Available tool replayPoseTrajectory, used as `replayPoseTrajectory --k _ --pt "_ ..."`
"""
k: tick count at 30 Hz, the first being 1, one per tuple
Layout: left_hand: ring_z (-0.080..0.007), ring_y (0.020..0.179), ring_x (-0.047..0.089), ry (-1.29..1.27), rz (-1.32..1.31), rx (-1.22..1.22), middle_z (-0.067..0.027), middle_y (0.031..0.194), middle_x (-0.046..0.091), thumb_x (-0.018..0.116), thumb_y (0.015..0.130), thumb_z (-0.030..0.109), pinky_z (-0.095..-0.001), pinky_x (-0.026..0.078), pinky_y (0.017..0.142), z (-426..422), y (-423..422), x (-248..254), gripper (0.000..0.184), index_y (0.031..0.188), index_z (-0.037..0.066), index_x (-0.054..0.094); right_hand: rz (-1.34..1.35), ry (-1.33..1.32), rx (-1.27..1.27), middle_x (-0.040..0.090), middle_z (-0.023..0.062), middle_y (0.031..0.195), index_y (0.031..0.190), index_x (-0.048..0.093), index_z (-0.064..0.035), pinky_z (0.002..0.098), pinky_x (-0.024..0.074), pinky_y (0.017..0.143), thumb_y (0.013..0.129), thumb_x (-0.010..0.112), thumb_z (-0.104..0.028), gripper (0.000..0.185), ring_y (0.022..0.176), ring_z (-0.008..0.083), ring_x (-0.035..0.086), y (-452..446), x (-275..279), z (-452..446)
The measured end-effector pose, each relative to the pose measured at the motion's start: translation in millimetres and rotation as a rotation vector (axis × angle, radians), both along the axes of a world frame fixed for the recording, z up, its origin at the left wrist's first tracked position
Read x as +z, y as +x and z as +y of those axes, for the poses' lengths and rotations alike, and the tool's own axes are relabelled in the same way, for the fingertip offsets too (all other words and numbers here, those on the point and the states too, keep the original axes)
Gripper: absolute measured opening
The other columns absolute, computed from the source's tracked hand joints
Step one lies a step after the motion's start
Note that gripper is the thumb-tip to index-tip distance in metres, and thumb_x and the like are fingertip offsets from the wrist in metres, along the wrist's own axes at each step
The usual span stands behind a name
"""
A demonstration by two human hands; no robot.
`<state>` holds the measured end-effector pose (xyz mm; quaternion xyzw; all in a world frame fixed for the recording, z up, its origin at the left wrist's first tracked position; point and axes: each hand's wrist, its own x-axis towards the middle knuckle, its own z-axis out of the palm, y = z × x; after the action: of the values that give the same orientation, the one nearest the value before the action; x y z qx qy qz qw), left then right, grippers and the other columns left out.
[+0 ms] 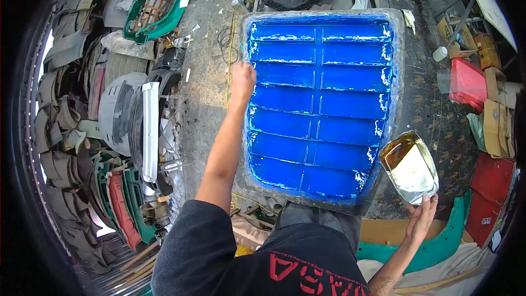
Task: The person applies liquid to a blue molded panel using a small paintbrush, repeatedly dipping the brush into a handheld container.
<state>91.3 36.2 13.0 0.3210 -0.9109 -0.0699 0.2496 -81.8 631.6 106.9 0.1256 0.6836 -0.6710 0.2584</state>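
Observation:
A large blue ribbed mould (282,98) with a rough grey rim lies in front of me. Two columns of slat-like recesses fill it, and white wax-like patches mark its edges and ridges. My left hand (245,78) is closed in a fist over the mould's left rim, near the upper part; whatever its fingers may hold is hidden. At the mould's lower right, my right hand (423,216) grips the bottom end of a cut-open metal tin (408,167). The tin is tilted, its opening facing up, with pale material and a yellowish-brown inner wall showing.
Stacks of grey moulded panels (71,115) line the left side. A green mould (139,22) stands at upper left. On the right are a red container (468,85), cardboard boxes (497,129) and a red panel (491,197). A curved green piece (427,255) lies below the tin.

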Motion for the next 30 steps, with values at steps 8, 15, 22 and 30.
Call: replayPoseTrajectory --k 8,15,22,30 --pt "-0.0365 0.079 0.058 0.218 0.088 -0.283 -0.0166 0.08 0.061 0.061 0.082 0.002 -0.044 0.047 0.071 103.9 -87.1 -25.2 0.006 0.078 0.001 0.057 0.004 -0.036 -0.046 0.048 0.0092 0.127 0.13 0.036 -0.0065 0.0322 0.0552 0.074 0.091 0.062 -0.025 0.05 0.109 0.0191 0.056 -0.2 14.5 -15.7" --pt "-0.0162 0.053 0.057 0.418 0.248 0.077 -0.0147 0.06 0.061 0.057 0.088 0.013 -0.0337 0.045 0.051 44.6 -39.8 -57.2 0.021 0.077 -0.002 0.065 -0.017 -0.038 -0.039 0.05 0.0076 0.124 0.128 0.037 -0.0071 0.0321 0.0561 0.074 0.091 0.062 -0.026 0.048 0.107 0.0173 0.057 1.7 9.9 -10.1" --pt "-0.0222 0.06 0.064 0.512 0.237 -0.096 -0.0156 0.068 0.065 0.06 0.086 0.01 -0.0343 0.048 0.055 72.0 -81.7 -28.6 0.015 0.079 -0.001 0.066 -0.024 -0.039 -0.006 0.05 0.0073 0.123 0.127 0.038 -0.0079 0.0328 0.0566 0.074 0.091 0.062 -0.026 0.047 0.106 0.0175 0.057 -0.2 7.2 -8.9" --pt "-0.0267 0.05 0.058 0.454 0.057 0.046 -0.0199 0.056 0.057 0.056 0.086 0.013 -0.0389 0.043 0.051 20.4 -39.8 -27.8 0.025 0.07 -0.006 0.059 -0.02 -0.055 -0.021 0.049 0.0079 0.127 0.131 0.036 -0.0087 0.0329 0.0548 0.073 0.091 0.063 -0.027 0.052 0.113 0.0197 0.054 4.0 7.7 -12.4"
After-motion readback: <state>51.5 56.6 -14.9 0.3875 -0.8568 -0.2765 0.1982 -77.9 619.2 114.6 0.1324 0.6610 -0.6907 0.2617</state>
